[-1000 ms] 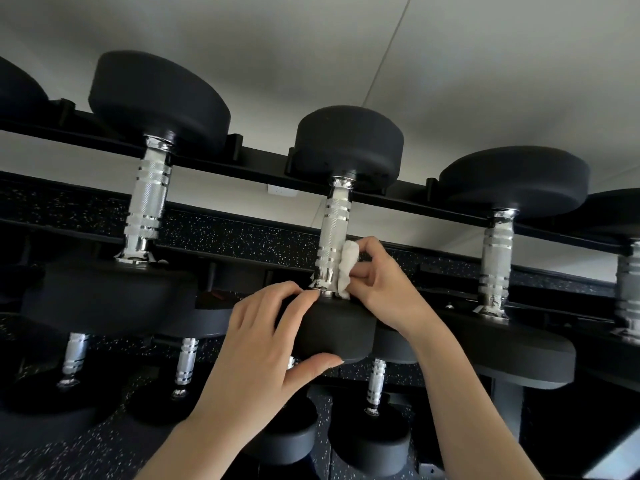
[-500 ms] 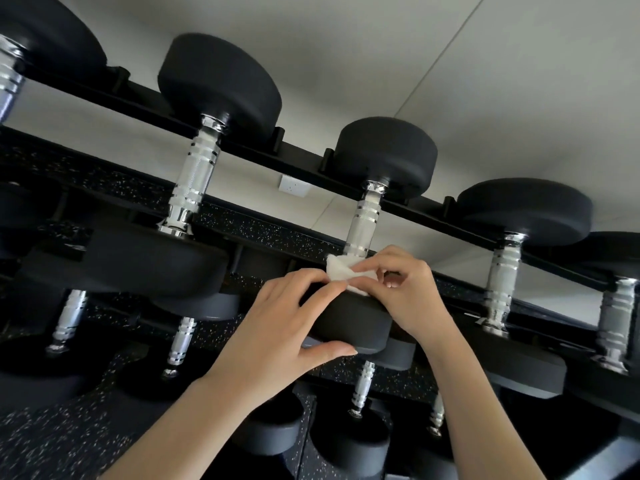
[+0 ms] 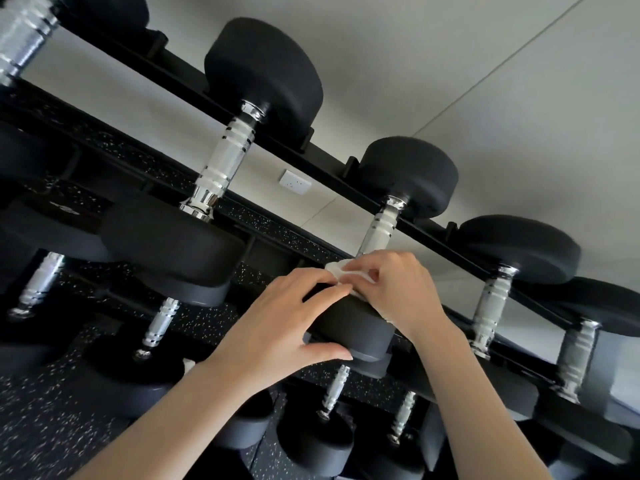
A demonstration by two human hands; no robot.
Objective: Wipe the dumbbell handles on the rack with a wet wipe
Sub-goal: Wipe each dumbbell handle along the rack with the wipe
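Observation:
A black dumbbell with a chrome handle lies across the top tier of the rack. My left hand grips its near black head, thumb under the rim and fingers over the top. My right hand holds a white wet wipe bunched at the base of the handle, where handle meets near head. The fingertips of both hands touch at the wipe. The lowest part of the handle is hidden behind the wipe and fingers.
Neighbouring dumbbells sit on the same tier, one to the left and one to the right. Smaller dumbbells fill the lower tier. A white wall socket shows behind the rack. Speckled black floor lies below.
My right hand slid the wipe down the handle to its base and bunched it there. My left fingers moved up to meet the wipe. The view swung right and tilted.

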